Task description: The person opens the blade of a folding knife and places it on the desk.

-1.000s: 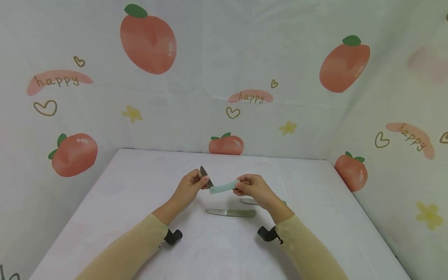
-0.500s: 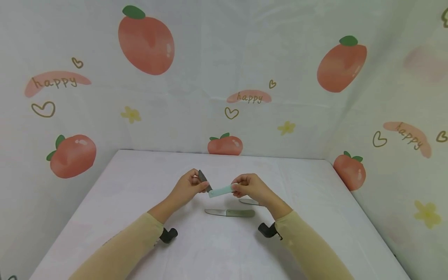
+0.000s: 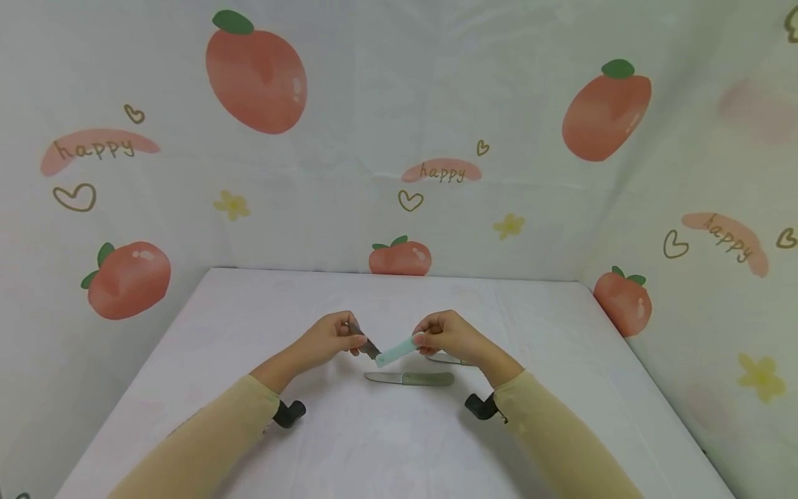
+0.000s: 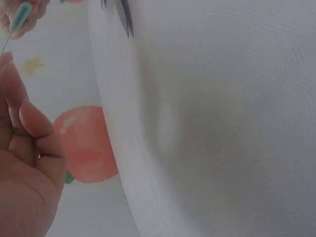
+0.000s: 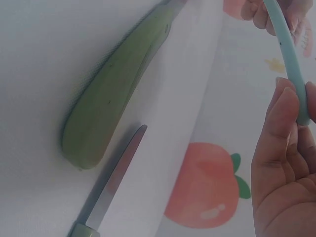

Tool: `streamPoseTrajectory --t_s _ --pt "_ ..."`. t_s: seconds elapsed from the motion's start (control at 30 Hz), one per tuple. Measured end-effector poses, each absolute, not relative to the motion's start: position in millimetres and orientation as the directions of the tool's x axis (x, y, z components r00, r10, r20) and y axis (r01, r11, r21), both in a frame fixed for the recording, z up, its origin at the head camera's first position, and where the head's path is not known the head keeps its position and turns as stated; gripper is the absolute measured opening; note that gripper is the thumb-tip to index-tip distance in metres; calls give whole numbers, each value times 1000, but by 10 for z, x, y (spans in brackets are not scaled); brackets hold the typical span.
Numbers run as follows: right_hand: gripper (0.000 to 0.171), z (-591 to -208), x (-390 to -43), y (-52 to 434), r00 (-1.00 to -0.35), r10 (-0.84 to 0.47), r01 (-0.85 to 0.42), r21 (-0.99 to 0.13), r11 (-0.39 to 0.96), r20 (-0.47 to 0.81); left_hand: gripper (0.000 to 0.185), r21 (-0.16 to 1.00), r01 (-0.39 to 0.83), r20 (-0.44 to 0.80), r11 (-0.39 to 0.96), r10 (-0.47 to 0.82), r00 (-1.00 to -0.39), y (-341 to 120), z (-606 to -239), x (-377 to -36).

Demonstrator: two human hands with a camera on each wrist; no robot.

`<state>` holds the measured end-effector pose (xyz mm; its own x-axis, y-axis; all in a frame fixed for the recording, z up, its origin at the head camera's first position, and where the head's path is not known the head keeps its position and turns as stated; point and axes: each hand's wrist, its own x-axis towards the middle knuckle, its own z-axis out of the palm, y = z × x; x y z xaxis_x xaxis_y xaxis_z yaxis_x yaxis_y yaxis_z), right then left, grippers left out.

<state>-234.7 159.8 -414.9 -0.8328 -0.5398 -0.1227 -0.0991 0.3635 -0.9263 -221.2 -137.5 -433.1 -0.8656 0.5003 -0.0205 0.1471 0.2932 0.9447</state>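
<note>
Above the table, both hands hold a folding knife with a mint-green handle [image 3: 396, 351] and a dark grey blade [image 3: 371, 349], swung out at an angle from the handle. My left hand [image 3: 325, 339] pinches the blade between thumb and fingers. With thumb and fingertips, my right hand [image 3: 450, 335] grips the handle's far end. In the right wrist view the mint handle [image 5: 291, 57] runs up from the right fingertips. Below on the table lies a knife with an olive-green handle [image 3: 429, 379], its blade pointing left. Behind it a second knife's blade [image 3: 445, 358] shows, mostly covered by the right hand.
A white cloth covers the table [image 3: 386, 443]. White curtains [image 3: 349, 125] printed with red fruit, hearts and "happy" stand at its back and sides. Each wrist carries a black camera; the left camera [image 3: 289, 414] hangs over the table's near part.
Both ends of the held knife have come lower, the joint sinking toward the table knife. My left hand has shifted left and down, and the blade leans further left. The mint handle slopes more steeply.
</note>
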Motion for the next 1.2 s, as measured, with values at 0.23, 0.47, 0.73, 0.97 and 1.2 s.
streamPoseTrajectory --t_s 0.23,0.47,0.73,0.97,1.2 --pt "18 -4133 -2345 1619 -818 -558 -104 -921 376 -135 18 949 136 -57 285 578 -814 -1387 -4362 -2209" --pt "17 -4144 -2346 1623 -843 -527 -127 -913 389 -107 19 950 156 -30 271 576 -817 -1355 -4353 -2193" --pt "20 -4169 -2331 1598 -916 -396 -91 -934 345 -57 20 957 158 25 243 475 -880 -1353 -4386 -2213" --pt "19 -4250 -2303 1520 -978 -201 22 -986 165 -55 20 988 95 49 124 336 -941 -1294 -4392 -2181" --pt "19 -4278 -2257 1372 -996 -22 89 -993 -79 -87 19 1000 -29 -28 -7 157 -987 -1168 -4410 -2197"
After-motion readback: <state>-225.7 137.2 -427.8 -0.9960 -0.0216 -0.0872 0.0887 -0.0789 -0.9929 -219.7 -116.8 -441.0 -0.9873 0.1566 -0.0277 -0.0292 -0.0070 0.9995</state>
